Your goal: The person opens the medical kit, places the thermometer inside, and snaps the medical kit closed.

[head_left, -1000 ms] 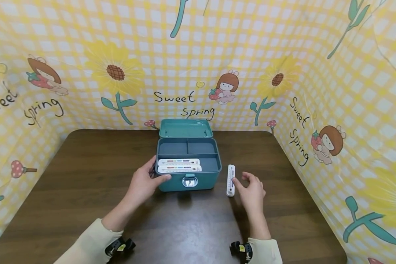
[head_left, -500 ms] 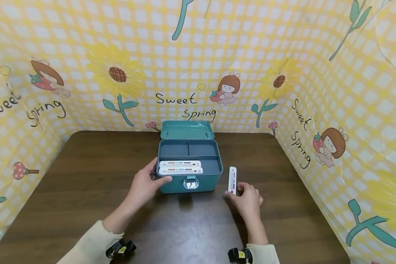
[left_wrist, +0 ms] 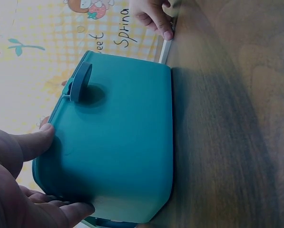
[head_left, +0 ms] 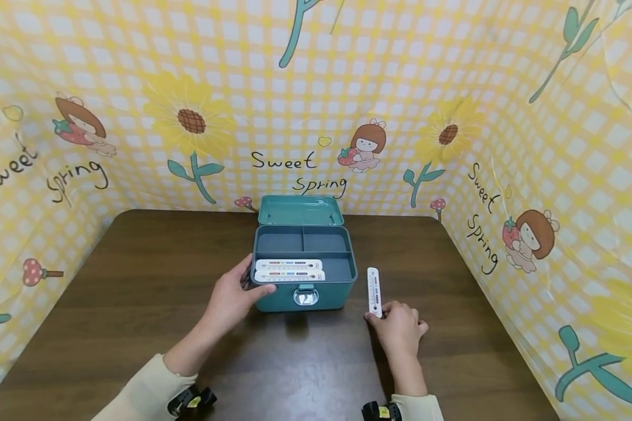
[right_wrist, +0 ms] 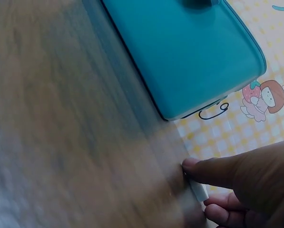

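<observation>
A teal storage box [head_left: 330, 297] stands with its lid raised and a silver clasp in front. My left hand [head_left: 230, 299] grips its front left corner, thumb over the front rim and fingers along the side, as the left wrist view also shows. Two white thermometers [head_left: 288, 275] lie side by side in the box's front compartment. Right of the box lies a third white thermometer [head_left: 374, 289], pointing away from me. My right hand [head_left: 400, 330] pinches its near end between thumb and fingers; in the right wrist view the thermometer [right_wrist: 199, 191] shows between them, low over the table.
The box's open lid [head_left: 301, 210] leans back near the table's far edge. Two smaller compartments [head_left: 326, 240] lie behind the front one. A yellow checked cloth [head_left: 274, 105] encloses the dark wooden table [head_left: 137, 280] at the back and sides.
My right hand has slid from the thermometer's side down to its near end and now pinches it there. My left hand has stayed on the box. The head view has shifted slightly.
</observation>
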### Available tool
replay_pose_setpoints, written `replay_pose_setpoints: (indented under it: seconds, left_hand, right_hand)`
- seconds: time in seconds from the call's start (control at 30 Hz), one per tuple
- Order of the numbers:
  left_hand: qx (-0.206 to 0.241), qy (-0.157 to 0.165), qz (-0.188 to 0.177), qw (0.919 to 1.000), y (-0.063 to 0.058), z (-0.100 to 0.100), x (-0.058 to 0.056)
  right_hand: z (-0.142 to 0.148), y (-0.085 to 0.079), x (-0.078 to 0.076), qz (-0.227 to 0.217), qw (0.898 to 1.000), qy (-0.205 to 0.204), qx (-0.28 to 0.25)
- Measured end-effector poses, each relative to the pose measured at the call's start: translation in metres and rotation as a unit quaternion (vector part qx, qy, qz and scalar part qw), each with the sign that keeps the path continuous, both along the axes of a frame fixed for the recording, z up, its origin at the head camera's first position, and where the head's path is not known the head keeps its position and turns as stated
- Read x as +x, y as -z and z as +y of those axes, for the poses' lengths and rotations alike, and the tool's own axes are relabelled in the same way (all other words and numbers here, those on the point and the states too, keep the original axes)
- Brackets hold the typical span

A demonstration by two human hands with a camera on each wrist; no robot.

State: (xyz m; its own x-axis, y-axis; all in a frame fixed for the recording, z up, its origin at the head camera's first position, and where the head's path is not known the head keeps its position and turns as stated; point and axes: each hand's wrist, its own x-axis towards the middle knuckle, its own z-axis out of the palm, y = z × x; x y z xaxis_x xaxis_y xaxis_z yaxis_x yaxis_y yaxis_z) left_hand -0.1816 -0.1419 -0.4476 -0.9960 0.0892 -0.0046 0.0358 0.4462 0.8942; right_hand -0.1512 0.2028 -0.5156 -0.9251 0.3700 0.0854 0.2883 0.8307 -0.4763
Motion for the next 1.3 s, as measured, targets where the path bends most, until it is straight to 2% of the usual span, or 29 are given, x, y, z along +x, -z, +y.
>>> replay_pose_setpoints:
  seconds: [0.3,0.57,0.97,1.3]
  left_hand:
    - [-0.005,-0.002,-0.004,1.0000,0.001,0.000,-0.002]
    - [-0.002,-0.006,-0.011,0.9999,0.001,0.000,0.000]
    - [-0.003,-0.005,-0.013,0.9999,-0.002,-0.003,0.001]
    - [0.000,-0.005,-0.011,0.9999,-0.003,-0.003,0.003]
  right_hand:
    - [0.006,0.002,-0.001,0.048,0.998,0.036,-0.024]
    - [0.019,-0.001,-0.004,0.079,0.992,0.049,-0.081]
    - [0.044,-0.024,-0.014,0.162,0.976,-0.007,-0.142]
    - [0.066,-0.043,-0.027,0.177,0.966,-0.086,-0.169]
